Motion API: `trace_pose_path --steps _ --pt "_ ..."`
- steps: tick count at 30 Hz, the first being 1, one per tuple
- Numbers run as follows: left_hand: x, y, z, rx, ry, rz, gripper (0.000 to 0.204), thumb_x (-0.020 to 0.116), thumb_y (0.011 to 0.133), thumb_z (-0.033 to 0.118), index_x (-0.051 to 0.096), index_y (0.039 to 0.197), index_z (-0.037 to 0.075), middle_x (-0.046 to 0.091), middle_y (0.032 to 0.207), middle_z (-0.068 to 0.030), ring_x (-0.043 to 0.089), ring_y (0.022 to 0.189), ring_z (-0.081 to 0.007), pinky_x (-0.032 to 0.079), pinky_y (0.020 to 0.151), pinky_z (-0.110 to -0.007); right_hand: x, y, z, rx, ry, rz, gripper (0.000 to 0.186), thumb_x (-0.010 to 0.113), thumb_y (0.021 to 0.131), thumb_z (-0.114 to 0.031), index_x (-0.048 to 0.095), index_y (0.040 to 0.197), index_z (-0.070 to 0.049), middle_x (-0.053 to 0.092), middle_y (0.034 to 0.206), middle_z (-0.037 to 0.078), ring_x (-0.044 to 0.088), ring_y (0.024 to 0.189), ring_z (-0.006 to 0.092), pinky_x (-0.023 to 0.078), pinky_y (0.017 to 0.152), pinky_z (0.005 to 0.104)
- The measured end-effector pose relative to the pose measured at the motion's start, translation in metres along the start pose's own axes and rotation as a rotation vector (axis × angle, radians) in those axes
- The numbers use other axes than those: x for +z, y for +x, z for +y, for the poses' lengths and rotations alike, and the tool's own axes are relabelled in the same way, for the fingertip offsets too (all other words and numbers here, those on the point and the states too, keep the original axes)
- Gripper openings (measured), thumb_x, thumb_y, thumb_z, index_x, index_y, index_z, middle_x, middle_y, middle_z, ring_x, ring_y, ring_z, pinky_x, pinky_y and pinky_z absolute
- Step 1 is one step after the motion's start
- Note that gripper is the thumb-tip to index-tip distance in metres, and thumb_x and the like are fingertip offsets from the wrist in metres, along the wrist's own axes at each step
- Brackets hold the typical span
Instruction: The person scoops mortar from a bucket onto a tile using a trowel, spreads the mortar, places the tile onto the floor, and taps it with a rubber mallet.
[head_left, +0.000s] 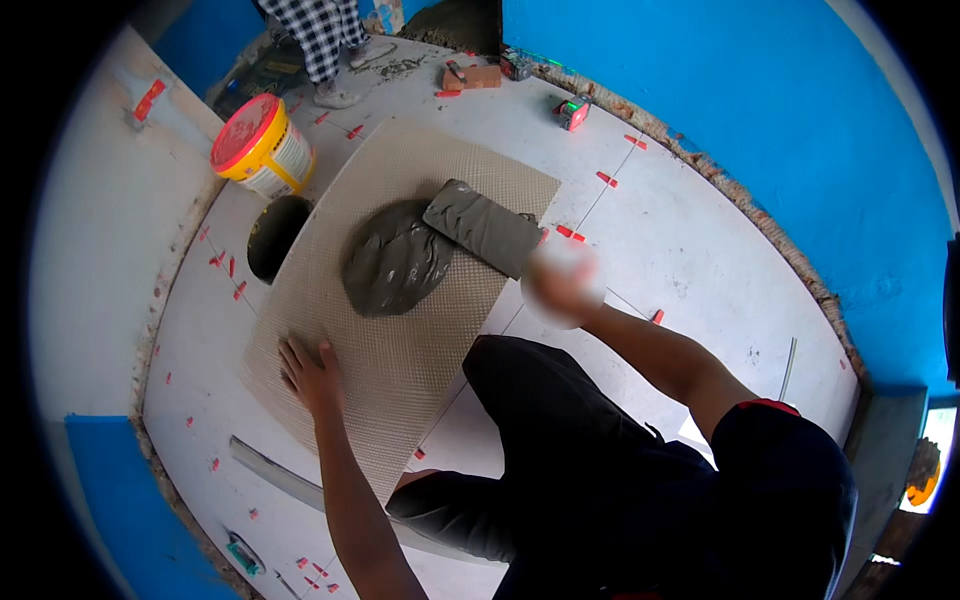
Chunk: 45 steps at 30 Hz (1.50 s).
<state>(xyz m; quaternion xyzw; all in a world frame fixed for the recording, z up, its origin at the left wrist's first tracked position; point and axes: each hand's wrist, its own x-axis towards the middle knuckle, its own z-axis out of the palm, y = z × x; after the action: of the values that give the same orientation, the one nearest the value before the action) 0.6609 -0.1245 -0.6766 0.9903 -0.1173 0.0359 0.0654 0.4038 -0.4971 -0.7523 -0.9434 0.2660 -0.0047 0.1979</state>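
Observation:
A large beige tile [400, 370] with a waffle-textured face up lies in front of me. On it sits a mound of wet grey mortar [395, 265]. My right hand [563, 283], blurred in the picture, is at the near end of a rectangular trowel [485, 228] and holds it. Grey mortar coats the trowel, which reaches over the tile beside the mound. My left hand [313, 375] rests flat on the tile's left part with fingers apart, holding nothing.
Left of the tile are a yellow bucket [280, 158] with a red lid and a dark round hole [277, 240]. Red wedges [607, 180] dot the floor joints. A laser level [573, 112] and brick [482, 77] lie farther off. Another person's checkered trouser legs [318, 40] stand behind.

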Motion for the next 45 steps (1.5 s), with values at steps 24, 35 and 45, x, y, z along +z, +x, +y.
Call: trace_pose_path --steps 24,35,45 --pt "-0.004 -0.013 0.019 -0.052 0.1 0.05 0.076 0.035 0.098 0.06 0.022 0.156 0.012 0.02 0.163 -0.0097 0.016 0.151 -0.0258 0.014 0.122 -0.047 -0.055 -0.144 0.072 -0.031 0.111 -0.234 0.034 0.064 0.087 -0.022 0.052 0.11 0.0 0.065 0.086 0.019 0.066 0.087 0.0373 0.054 0.071 0.0461" --pt "-0.007 -0.015 0.027 -0.02 -0.041 0.132 0.073 0.041 0.097 0.057 0.037 0.149 0.006 0.032 0.158 -0.0128 0.026 0.147 -0.0278 0.019 0.121 -0.046 -0.127 -0.028 -0.001 0.255 0.976 -0.11 0.066 0.034 0.097 -0.069 0.05 0.091 -0.005 0.053 0.067 0.006 0.052 0.051 0.0135 0.043 0.047 0.0299" --pt "-0.004 -0.023 0.018 -0.028 -0.063 0.169 0.071 0.045 0.097 0.053 0.038 0.148 0.004 0.033 0.157 -0.014 0.027 0.147 -0.0293 0.02 0.121 -0.046 -0.118 -0.156 0.061 0.485 0.904 -0.278 0.069 0.039 0.093 -0.073 0.051 0.09 -0.005 0.051 0.065 0.005 0.052 0.049 0.0143 0.045 0.046 0.0302"
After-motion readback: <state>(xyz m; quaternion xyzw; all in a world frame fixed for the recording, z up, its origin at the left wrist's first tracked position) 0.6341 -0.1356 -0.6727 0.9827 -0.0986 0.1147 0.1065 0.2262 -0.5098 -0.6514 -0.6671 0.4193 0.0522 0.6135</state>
